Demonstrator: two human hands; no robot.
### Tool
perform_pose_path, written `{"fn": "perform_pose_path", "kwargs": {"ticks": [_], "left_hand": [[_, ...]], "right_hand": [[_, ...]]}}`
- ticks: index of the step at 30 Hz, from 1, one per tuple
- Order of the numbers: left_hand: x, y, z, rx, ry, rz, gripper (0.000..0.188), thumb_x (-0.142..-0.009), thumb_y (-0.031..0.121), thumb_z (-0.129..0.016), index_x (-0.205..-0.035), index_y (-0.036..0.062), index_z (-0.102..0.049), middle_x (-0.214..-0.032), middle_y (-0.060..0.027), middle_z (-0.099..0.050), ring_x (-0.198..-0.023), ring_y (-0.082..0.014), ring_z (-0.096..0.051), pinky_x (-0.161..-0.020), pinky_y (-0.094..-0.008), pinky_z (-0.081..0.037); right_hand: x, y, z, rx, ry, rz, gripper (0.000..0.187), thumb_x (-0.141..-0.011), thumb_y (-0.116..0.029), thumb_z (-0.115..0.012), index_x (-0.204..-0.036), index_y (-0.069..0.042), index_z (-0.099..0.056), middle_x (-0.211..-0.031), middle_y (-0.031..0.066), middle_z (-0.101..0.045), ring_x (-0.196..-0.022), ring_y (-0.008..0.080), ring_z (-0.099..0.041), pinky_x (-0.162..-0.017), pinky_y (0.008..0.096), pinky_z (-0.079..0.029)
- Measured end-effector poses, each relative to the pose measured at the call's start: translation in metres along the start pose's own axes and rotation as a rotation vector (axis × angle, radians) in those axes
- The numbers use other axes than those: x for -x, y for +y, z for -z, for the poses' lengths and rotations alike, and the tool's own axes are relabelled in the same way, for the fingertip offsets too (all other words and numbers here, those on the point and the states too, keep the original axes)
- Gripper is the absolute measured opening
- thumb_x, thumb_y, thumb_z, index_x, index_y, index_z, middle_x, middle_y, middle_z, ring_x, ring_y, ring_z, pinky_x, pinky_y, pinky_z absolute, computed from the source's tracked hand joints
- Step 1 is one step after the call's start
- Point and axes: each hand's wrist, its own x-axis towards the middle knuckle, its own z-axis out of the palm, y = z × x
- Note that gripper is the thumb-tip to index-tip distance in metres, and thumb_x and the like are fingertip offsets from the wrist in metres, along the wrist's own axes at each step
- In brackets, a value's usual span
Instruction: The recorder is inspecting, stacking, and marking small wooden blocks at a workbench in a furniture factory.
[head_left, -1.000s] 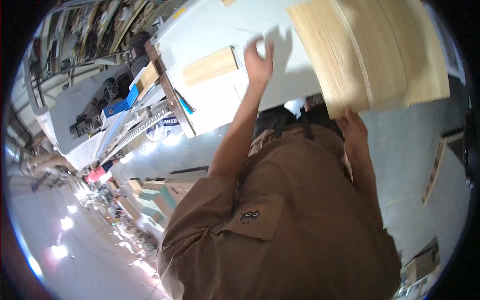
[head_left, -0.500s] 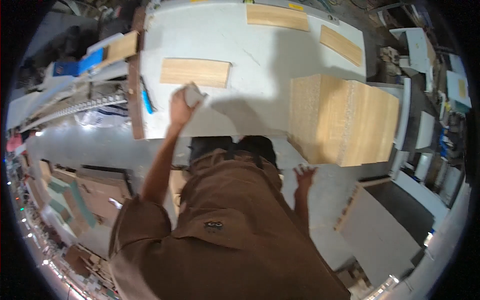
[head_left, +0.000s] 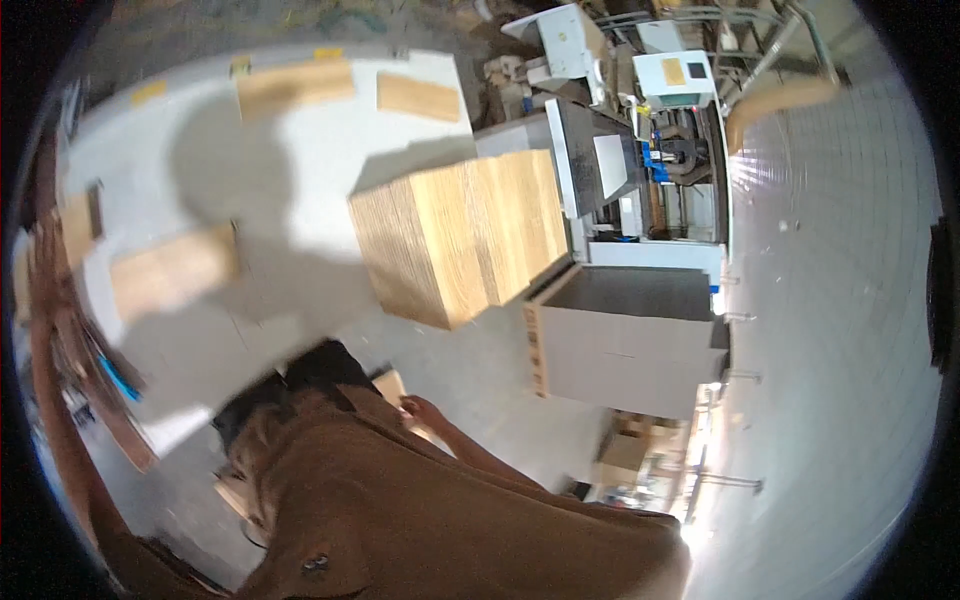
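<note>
Stack of boards [head_left: 485,230] at near right corner of table [head_left: 130,170]. Left hand [head_left: 45,270] near 1 loose board [head_left: 80,225], blurred; grip cannot be told. Right hand [head_left: 420,410] low, half-curled, contents unclear. Judgement: grip board by edges, clear of stack.

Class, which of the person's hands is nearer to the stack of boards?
Right. The right hand is just below the stack of boards in the picture; the left hand is far off, by the table's left end.

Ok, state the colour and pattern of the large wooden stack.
The wooden stack is light yellowish tan with streaky grain, shown in the head view.
</note>
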Motion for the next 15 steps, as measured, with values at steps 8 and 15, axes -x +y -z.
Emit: {"fn": "perform_pose_path", "kwargs": {"ticks": [8, 15], "left_hand": [[-0.082, 0.028, -0.065, 0.504, -0.166, -0.120, 0.151, -0.049, 0.041, -0.102, -0.166, -0.0024, -0.017, -0.167, -0.0226, -0.032, -0.158, -0.0404, -0.025, -0.132, -0.0525, -0.014], [-0.138, 0.028, -0.003, 0.563, -0.250, -0.070, 0.153, -0.042, 0.039, -0.103, -0.163, -0.0054, -0.021, -0.162, -0.0289, -0.038, -0.154, -0.0449, -0.032, -0.130, -0.0529, -0.022]], "right_hand": [[-0.025, -0.101, -0.057, 0.609, -0.013, 0.302, 0.044, -0.114, -0.028, -0.048, -0.146, 0.001, -0.055, -0.139, 0.0182, -0.067, -0.121, 0.0263, -0.069, -0.101, 0.0384, -0.055], [-0.008, -0.072, -0.071, 0.383, 0.133, 0.030, 0.037, -0.114, -0.027, -0.050, -0.143, -0.006, -0.062, -0.147, 0.0097, -0.063, -0.131, 0.0237, -0.062, -0.104, 0.0366, -0.053]]}}
